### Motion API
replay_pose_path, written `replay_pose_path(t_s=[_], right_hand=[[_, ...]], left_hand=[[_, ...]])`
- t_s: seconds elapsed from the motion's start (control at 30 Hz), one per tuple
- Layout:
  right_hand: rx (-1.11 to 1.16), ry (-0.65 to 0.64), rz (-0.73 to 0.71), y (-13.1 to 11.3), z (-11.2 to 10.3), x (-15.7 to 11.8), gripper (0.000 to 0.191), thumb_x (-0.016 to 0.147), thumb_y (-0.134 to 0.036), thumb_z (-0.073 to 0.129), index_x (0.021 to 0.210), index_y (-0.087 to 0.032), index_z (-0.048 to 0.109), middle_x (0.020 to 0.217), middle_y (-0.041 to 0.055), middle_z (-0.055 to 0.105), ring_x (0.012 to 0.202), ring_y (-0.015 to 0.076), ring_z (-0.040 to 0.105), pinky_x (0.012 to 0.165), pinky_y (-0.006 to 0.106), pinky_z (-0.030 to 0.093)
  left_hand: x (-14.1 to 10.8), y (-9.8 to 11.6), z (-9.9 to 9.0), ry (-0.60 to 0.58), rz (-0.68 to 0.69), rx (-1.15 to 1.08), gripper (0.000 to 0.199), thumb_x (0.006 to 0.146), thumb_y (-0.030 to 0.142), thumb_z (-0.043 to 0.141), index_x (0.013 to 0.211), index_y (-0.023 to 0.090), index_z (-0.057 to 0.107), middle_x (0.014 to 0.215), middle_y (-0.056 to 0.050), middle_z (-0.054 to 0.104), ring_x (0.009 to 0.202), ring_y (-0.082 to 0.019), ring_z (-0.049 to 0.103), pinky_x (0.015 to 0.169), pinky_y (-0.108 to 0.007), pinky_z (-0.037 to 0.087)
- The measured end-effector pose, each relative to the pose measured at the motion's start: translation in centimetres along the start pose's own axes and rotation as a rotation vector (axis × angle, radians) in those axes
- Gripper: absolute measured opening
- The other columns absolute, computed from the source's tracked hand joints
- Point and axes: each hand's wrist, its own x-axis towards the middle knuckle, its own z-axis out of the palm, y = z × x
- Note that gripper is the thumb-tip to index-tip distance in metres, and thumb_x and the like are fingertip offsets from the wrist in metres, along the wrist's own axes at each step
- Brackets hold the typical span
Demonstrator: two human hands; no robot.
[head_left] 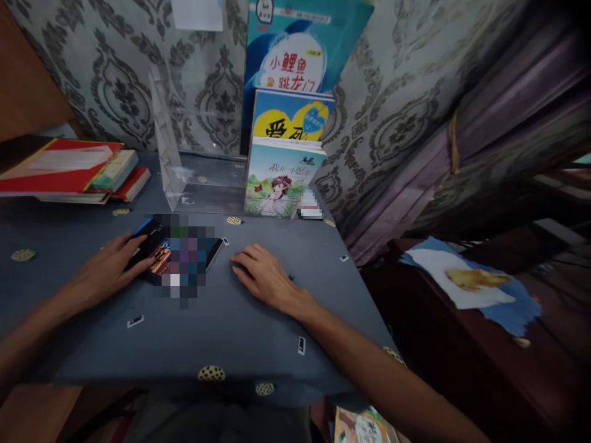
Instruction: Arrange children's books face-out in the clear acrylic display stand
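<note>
A dark book [159,255] with a colourful cover, partly blurred out, lies on the grey-blue tablecloth. My left hand [108,267] grips its left edge, thumb and forefinger on the cover, the other fingers partly hidden. To the right of the book, apart from it, my right hand [265,277] rests palm down on the cloth. It holds nothing, and its fingers are loosely bent and a little apart. Beyond the hands stands a clear plastic book rack [168,147]. Upright at its right end are a green-blue book with a drawn figure [277,184], a blue-and-yellow book [293,114] and a tall teal book [309,37].
Stacked books [60,166] with a red one on top lie at the table's far left. A purple curtain [415,166] hangs on the right. Beyond the table's right edge, a dark red surface [443,326] bears a blue cloth [521,307]. Another book [362,427] shows below the front edge.
</note>
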Motion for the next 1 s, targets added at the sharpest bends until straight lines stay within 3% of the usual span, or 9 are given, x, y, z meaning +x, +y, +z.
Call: replay_pose_path(t_s=[0.1,0.23,0.37,0.57,0.77,1.0], right_hand=[[0.057,0.097,0.076,0.6,0.2,0.0,0.023,0.105,-0.026,0.049,0.113,-0.016,0.068,0.107,0.0110,0.068,0.100,0.0234,0.059,0.091,0.040,0.052],[0.107,0.147,0.133,1.3,0.0,0.1,0.023,0.105,-0.026,0.049,0.110,-0.017,0.070,0.104,0.0104,0.068,0.099,0.0232,0.059,0.091,0.040,0.051],[0.096,0.141,0.130,1.6,-0.3,0.2,0.022,0.104,-0.023,0.050,0.104,-0.017,0.071,0.103,0.0091,0.069,0.096,0.0217,0.059,0.090,0.038,0.050],[-0.059,0.063,0.147,1.3,-1.0,0.3,0.022,0.104,-0.024,0.050,0.105,-0.015,0.071,0.105,0.0102,0.070,0.100,0.0231,0.058,0.090,0.039,0.047],[-0.100,0.012,0.211,1.5,-1.8,0.3,0.026,0.105,-0.025,0.047,0.099,-0.012,0.069,0.105,0.0150,0.069,0.104,0.0265,0.056,0.092,0.041,0.047],[-0.087,0.022,0.306,2.7,-2.0,0.4,0.020,0.103,-0.021,0.050,0.101,-0.013,0.069,0.111,0.0153,0.067,0.110,0.0288,0.057,0.097,0.044,0.047]], left_hand=[[0.5,2.0,0.4,-0.029,0.112,-0.071,0.061,0.098,0.060,0.037,0.145,0.022,0.051,0.151,-0.017,0.052,0.134,-0.039,0.055,0.108,-0.061,0.047],[2.0,6.2,1.2,-0.072,0.278,-0.129,0.068,0.099,0.064,0.033,0.145,0.017,0.050,0.157,-0.019,0.045,0.142,-0.038,0.046,0.116,-0.059,0.040],[4.3,10.1,1.7,-0.133,0.497,-0.162,0.063,0.103,0.060,0.028,0.148,0.019,0.046,0.161,-0.016,0.041,0.150,-0.035,0.036,0.122,-0.060,0.030],[9.0,14.0,2.7,-0.213,0.729,-0.205,0.058,0.105,0.054,0.029,0.146,0.016,0.045,0.161,-0.019,0.041,0.153,-0.030,0.033,0.126,-0.056,0.024],[11.7,17.1,3.8,-0.277,0.770,-0.253,0.057,0.105,0.046,0.031,0.153,0.016,0.037,0.165,-0.016,0.038,0.156,-0.026,0.027,0.128,-0.053,0.020],[12.9,18.2,5.1,-0.261,0.795,-0.343,0.058,0.103,0.039,0.034,0.157,0.018,0.033,0.163,-0.013,0.042,0.153,-0.024,0.036,0.128,-0.050,0.023]])
